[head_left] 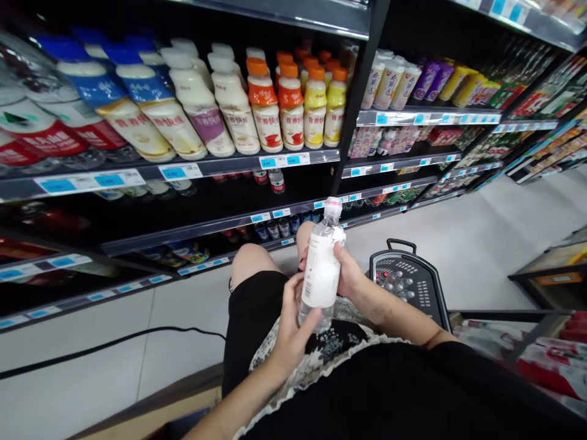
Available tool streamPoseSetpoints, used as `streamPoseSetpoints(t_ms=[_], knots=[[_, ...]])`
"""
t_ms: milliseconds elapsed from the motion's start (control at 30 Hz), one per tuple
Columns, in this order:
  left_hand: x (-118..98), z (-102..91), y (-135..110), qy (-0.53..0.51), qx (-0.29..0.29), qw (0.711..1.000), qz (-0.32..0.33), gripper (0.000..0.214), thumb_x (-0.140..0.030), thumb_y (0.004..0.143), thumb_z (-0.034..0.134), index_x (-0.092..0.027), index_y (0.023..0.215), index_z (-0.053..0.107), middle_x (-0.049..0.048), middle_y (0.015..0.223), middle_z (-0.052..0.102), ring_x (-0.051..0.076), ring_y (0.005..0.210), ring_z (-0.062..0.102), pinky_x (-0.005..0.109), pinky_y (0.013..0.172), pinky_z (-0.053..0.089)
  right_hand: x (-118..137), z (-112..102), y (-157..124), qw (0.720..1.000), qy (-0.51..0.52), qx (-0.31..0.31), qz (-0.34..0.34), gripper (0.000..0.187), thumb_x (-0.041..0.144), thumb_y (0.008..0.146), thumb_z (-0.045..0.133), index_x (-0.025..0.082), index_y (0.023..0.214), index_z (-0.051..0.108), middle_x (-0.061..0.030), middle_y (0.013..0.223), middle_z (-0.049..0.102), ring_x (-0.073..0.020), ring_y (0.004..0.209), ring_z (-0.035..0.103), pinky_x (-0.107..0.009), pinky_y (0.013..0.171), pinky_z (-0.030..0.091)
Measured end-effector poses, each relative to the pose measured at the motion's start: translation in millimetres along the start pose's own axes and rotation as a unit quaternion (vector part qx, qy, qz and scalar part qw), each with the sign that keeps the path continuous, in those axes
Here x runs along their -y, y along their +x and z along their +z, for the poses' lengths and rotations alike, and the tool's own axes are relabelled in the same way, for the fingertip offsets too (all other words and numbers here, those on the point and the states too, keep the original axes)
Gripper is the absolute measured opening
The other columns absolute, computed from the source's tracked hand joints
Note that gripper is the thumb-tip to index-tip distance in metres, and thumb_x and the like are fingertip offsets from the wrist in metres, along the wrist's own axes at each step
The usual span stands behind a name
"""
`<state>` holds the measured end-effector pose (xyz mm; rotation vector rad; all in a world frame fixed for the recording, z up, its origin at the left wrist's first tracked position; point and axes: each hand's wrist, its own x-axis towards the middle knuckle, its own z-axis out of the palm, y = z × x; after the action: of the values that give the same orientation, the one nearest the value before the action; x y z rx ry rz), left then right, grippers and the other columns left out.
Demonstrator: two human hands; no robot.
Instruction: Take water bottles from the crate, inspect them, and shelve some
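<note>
A clear plastic bottle with a white label and a pale pink cap is held in front of my lap, tilted slightly to the right at its top. My left hand wraps round its lower part, the thumb lying across the front near the base. Higher up, my right hand grips the bottle's right side, its thumb on the label. A barcode shows on the left part of the label. Most of my right hand's fingers are hidden behind the bottle.
Shelves before me hold milk-drink bottles and cartons. Small bottles and cans stand lower down. To my right, a black basket with several small bottles sits on the floor. A black cable crosses the floor at left.
</note>
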<state>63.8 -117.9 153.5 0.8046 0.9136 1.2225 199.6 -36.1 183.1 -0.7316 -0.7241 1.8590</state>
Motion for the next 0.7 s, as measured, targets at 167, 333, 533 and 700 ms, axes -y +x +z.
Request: streamPoseSetpoints(t_ms=[167, 333, 533, 700], knots=[[4, -11.2, 3, -0.14, 0.223, 0.949, -0.173, 0.062, -0.07, 0.087, 0.06, -0.022, 0.127, 0.065, 0.0123, 0.116, 0.073, 0.033, 0.103, 0.07, 0.045, 0.09, 0.052, 11, -2, 13, 0.987, 0.102, 0.114, 0.043, 0.089, 0.1, 0.062, 0.049, 0.02, 0.099, 0.058, -0.0029, 0.075, 0.065, -0.0185, 0.064, 0.063, -0.039, 0.068, 0.061], [4, -5.4, 9, -0.17, 0.353, 0.897, -0.206, 0.08, -0.062, 0.069, 0.082, -0.016, 0.132, 0.064, 0.0167, 0.113, 0.074, 0.031, 0.094, 0.072, 0.039, 0.08, 0.053, -4, -3, 26, 0.961, 0.134, 0.241, 0.039, 0.101, 0.108, 0.055, 0.037, 0.02, 0.102, 0.058, -0.003, 0.071, 0.061, -0.02, 0.064, 0.063, -0.04, 0.066, 0.061], [12, -7.0, 12, -0.189, 0.328, 0.9, -0.216, 0.072, -0.048, 0.056, 0.093, -0.017, 0.117, 0.07, 0.0092, 0.091, 0.075, 0.024, 0.078, 0.071, 0.034, 0.074, 0.053, -21, 2, 36, 0.945, 0.147, 0.264, 0.125, 0.094, 0.101, 0.071, 0.031, 0.018, 0.105, 0.06, -0.0046, 0.07, 0.065, -0.0211, 0.061, 0.065, -0.041, 0.068, 0.06], [13, -8.3, 10, -0.125, 0.221, 0.937, -0.242, 0.078, -0.041, 0.058, 0.093, -0.016, 0.126, 0.065, 0.0087, 0.094, 0.075, 0.024, 0.084, 0.07, 0.036, 0.081, 0.054, -13, -4, 43, 0.937, 0.16, 0.23, 0.209, 0.079, 0.082, 0.091, 0.031, 0.013, 0.113, 0.062, -0.0086, 0.075, 0.072, -0.0246, 0.075, 0.072, -0.05, 0.091, 0.055]])
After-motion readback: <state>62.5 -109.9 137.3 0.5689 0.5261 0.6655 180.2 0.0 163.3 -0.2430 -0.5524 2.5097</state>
